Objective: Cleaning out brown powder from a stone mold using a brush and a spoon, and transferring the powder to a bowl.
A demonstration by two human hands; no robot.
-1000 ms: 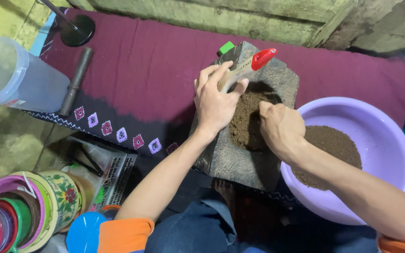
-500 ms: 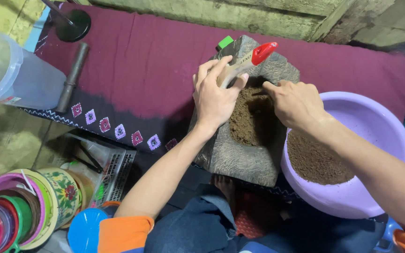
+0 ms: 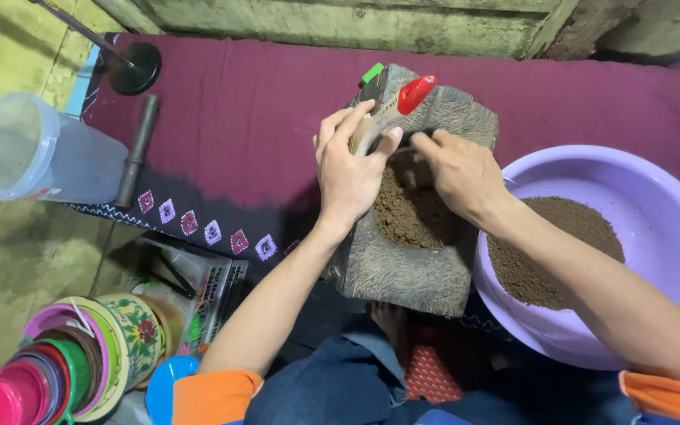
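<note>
A grey stone grinding slab (image 3: 403, 271) lies in front of me with brown powder (image 3: 407, 208) piled on its middle. My left hand (image 3: 348, 169) rests on the slab's left side and grips a tool with a red handle (image 3: 415, 93) that points up and to the right. My right hand (image 3: 458, 173) is curled over the far part of the powder, fingers bent down into it. A lilac plastic basin (image 3: 655, 197) stands just right of the slab and holds more of the brown powder (image 3: 552, 252); my right forearm crosses its rim.
A maroon cloth (image 3: 238, 118) covers the floor under the slab. At left stand a clear plastic jug (image 3: 37, 153), a dark rod (image 3: 137, 149) and a black round-based stand (image 3: 131, 67). Stacked coloured lids and tins (image 3: 64, 366) sit at the lower left.
My right hand has moved from the basin's edge up and left across the slab to its far part. The left hand keeps its hold on the red-handled tool.
</note>
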